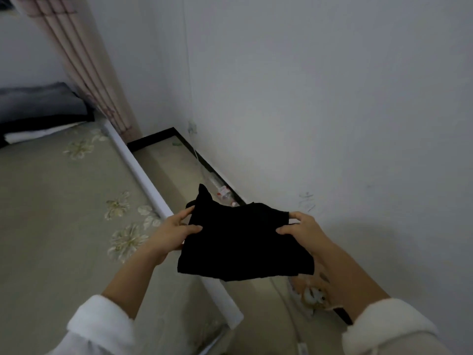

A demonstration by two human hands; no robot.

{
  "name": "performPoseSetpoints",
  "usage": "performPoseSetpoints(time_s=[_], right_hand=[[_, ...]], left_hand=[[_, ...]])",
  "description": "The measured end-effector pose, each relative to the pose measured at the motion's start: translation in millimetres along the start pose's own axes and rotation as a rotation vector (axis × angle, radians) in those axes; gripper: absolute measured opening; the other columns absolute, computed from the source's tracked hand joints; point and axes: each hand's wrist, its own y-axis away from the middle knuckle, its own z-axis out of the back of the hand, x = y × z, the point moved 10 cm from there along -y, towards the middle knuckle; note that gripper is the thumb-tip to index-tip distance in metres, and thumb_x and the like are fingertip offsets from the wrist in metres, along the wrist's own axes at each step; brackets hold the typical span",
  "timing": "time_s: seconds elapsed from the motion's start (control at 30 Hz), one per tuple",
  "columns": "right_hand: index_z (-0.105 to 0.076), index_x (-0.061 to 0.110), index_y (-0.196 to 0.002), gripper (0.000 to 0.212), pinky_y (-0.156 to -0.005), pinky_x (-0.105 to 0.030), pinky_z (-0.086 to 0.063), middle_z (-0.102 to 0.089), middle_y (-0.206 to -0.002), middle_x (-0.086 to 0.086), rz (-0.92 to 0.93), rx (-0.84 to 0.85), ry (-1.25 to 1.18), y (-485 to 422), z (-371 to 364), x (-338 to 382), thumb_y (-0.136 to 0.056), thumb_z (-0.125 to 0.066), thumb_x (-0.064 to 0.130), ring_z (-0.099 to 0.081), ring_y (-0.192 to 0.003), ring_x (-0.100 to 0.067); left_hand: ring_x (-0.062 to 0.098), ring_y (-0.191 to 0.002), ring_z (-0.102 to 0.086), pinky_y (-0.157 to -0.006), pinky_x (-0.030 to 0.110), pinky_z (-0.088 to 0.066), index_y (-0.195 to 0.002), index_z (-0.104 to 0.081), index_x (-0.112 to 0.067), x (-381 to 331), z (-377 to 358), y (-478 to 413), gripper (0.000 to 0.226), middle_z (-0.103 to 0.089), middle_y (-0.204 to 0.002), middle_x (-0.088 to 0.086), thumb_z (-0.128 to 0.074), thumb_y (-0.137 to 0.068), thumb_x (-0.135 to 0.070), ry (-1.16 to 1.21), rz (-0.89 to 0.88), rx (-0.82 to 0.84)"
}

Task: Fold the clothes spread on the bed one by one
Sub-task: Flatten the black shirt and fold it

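A folded black garment [243, 242] hangs in the air between both hands, over the gap beside the bed. My left hand [176, 231] grips its left edge, thumb on top and fingers underneath. My right hand [304, 231] grips the right edge the same way. One corner of the cloth sticks up at the back left. The bed [64, 201], covered by a beige sheet with flower prints, lies to the left.
A dark pillow [43, 103] and folded dark and white fabric [30, 134] sit at the head of the bed. A curtain [84, 67] hangs in the corner. Plastic bottles [222, 193] lie on the narrow floor strip along the white wall [332, 98].
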Motion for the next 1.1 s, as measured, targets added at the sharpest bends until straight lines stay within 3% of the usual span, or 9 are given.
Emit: performPoseSetpoints(time_s=[0.17,0.27,0.37,0.53,0.7,0.8,0.93,1.1], right_hand=[[-0.058,0.009,-0.113,0.035,-0.064,-0.030,-0.057,-0.070,-0.096,-0.014,0.010,0.128,0.083,-86,18,31,-0.081,-0.071,0.004,-0.071,-0.078,-0.025],[-0.058,0.011,-0.112,0.034,-0.060,-0.025,-0.055,-0.069,-0.096,-0.012,0.039,0.177,0.122,-132,32,55,-0.081,-0.072,0.005,-0.070,-0.078,-0.023],[-0.057,0.017,-0.111,0.035,-0.062,-0.026,-0.054,-0.068,-0.096,-0.011,0.071,0.252,0.152,-171,43,78,-0.082,-0.071,0.006,-0.070,-0.081,-0.023],[-0.058,0.019,-0.113,0.038,-0.075,-0.034,-0.057,-0.068,-0.099,-0.013,0.097,0.350,0.244,-234,36,118,-0.080,-0.071,0.005,-0.069,-0.085,-0.026],[-0.054,0.014,-0.125,0.051,-0.078,-0.034,-0.057,-0.067,-0.105,-0.013,0.118,0.518,0.298,-286,-35,156,-0.078,-0.074,0.005,-0.069,-0.088,-0.026],[-0.052,0.014,-0.128,0.057,-0.086,-0.038,-0.055,-0.065,-0.107,-0.012,0.150,0.587,0.338,-314,-85,183,-0.076,-0.077,0.008,-0.067,-0.092,-0.026],[-0.054,0.018,-0.122,0.055,-0.076,-0.033,-0.056,-0.064,-0.100,-0.005,0.202,0.648,0.369,-364,-164,243,-0.073,-0.080,0.011,-0.067,-0.087,-0.022],[-0.053,0.022,-0.113,0.048,-0.078,-0.039,-0.058,-0.066,-0.100,-0.009,0.254,0.681,0.398,-416,-270,330,-0.074,-0.080,0.011,-0.069,-0.083,-0.024]], left_hand=[[0.018,-0.083,-0.072,-0.059,0.024,-0.055,-0.139,-0.043,-0.036,-24,-16,-60,0.059,-0.074,-0.089,0.005,-0.063,-0.089,-0.012,0.085,0.011,-0.100],[0.019,-0.091,-0.069,-0.068,0.029,-0.054,-0.140,-0.042,-0.034,-42,-26,-92,0.061,-0.071,-0.103,0.004,-0.064,-0.088,-0.012,0.113,0.013,-0.199],[0.020,-0.092,-0.069,-0.073,0.032,-0.054,-0.140,-0.042,-0.035,-56,-34,-114,0.061,-0.070,-0.105,0.005,-0.064,-0.088,-0.012,0.177,0.013,-0.288],[0.017,-0.084,-0.070,-0.062,0.027,-0.054,-0.136,-0.045,-0.039,-65,-29,-128,0.057,-0.071,-0.097,0.007,-0.063,-0.089,-0.012,0.268,0.058,-0.417],[0.018,-0.086,-0.068,-0.064,0.031,-0.053,-0.127,-0.049,-0.043,-65,20,-133,0.050,-0.067,-0.092,-0.004,-0.061,-0.090,-0.011,0.367,0.099,-0.598],[0.017,-0.083,-0.067,-0.062,0.029,-0.052,-0.128,-0.049,-0.043,-69,59,-140,0.050,-0.069,-0.093,0.001,-0.059,-0.091,-0.011,0.374,0.122,-0.667],[0.019,-0.082,-0.067,-0.063,0.029,-0.051,-0.131,-0.051,-0.038,-77,145,-159,0.051,-0.069,-0.091,0.006,-0.059,-0.090,-0.009,0.385,0.120,-0.786],[0.019,-0.085,-0.066,-0.061,0.030,-0.049,-0.133,-0.047,-0.037,-103,260,-193,0.051,-0.068,-0.095,0.008,-0.057,-0.092,-0.009,0.434,0.133,-0.816]])
